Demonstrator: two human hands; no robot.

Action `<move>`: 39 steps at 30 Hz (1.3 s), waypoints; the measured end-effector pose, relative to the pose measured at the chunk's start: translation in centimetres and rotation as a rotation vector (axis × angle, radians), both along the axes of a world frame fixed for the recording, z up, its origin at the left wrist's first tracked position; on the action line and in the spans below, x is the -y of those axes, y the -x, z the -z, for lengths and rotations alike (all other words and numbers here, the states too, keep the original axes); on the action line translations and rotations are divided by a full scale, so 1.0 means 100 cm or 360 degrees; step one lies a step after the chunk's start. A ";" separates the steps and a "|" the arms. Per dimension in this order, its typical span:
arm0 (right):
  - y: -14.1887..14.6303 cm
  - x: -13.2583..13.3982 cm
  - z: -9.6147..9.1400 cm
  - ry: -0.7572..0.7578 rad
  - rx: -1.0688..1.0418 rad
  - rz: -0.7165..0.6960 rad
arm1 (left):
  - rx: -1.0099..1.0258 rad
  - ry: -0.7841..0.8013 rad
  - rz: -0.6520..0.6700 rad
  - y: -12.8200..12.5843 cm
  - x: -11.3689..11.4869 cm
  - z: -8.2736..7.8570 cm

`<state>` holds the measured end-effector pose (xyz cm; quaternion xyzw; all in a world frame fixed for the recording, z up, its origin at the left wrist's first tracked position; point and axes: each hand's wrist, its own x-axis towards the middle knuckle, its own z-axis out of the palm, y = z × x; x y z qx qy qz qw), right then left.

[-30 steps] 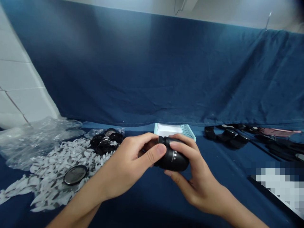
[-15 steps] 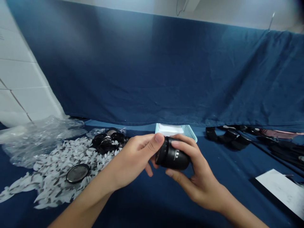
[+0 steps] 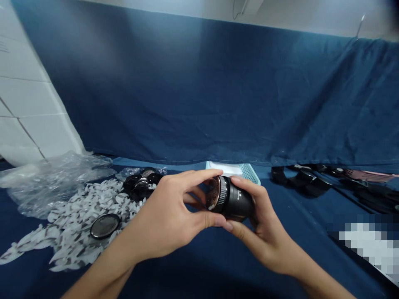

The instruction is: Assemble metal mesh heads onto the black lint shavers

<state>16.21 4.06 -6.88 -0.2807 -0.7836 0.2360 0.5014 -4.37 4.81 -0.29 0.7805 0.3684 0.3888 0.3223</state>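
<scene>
A black cylinder (image 3: pixel 240 205) with a ribbed ring and a perforated, coppery round head (image 3: pixel 213 193) is held in the air at the centre, its head facing left. My right hand (image 3: pixel 264 224) wraps around the body from the right, thumb below and fingers on top. Around the ribbed end is my left hand (image 3: pixel 174 211), index finger along the top and thumb at the lower edge; the fingers behind it are partly hidden. Small white marks show on the cylinder's side.
At left lie a heap of white-grey flakes (image 3: pixel 70 228), a round black-rimmed disc (image 3: pixel 105 226), black round parts (image 3: pixel 141 185) and clear plastic film (image 3: pixel 56 178). A light blue basket (image 3: pixel 254 176) stands behind my hands. Black items (image 3: pixel 308 182) lie at right, below a blue curtain (image 3: pixel 199 91).
The cylinder has turned so its perforated head and ribbed ring now show. My left hand has shifted its hold, with the thumb moved from the top to the lower edge.
</scene>
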 end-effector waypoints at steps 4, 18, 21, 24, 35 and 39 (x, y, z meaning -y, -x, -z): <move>0.001 -0.001 0.002 -0.0107 0.0025 -0.0013 | -0.0104 -0.0053 -0.0011 0.004 0.004 -0.002; -0.004 0.007 -0.002 0.0168 -0.0067 -0.0142 | -0.0331 -0.0913 0.0054 0.000 -0.004 0.010; -0.004 0.009 -0.003 0.0221 -0.0046 -0.0199 | -0.0110 -0.1327 -0.0031 -0.011 -0.014 0.026; -0.001 0.008 0.000 0.0067 -0.0026 -0.0201 | 0.0128 -0.1525 -0.0163 -0.019 -0.018 0.038; 0.004 0.000 0.001 -0.0375 -0.0028 -0.0146 | 0.0234 -0.0953 -0.0163 -0.023 -0.005 0.039; 0.006 -0.001 0.004 -0.0640 0.0005 0.0027 | 0.0272 -0.0595 -0.0138 -0.026 0.004 0.033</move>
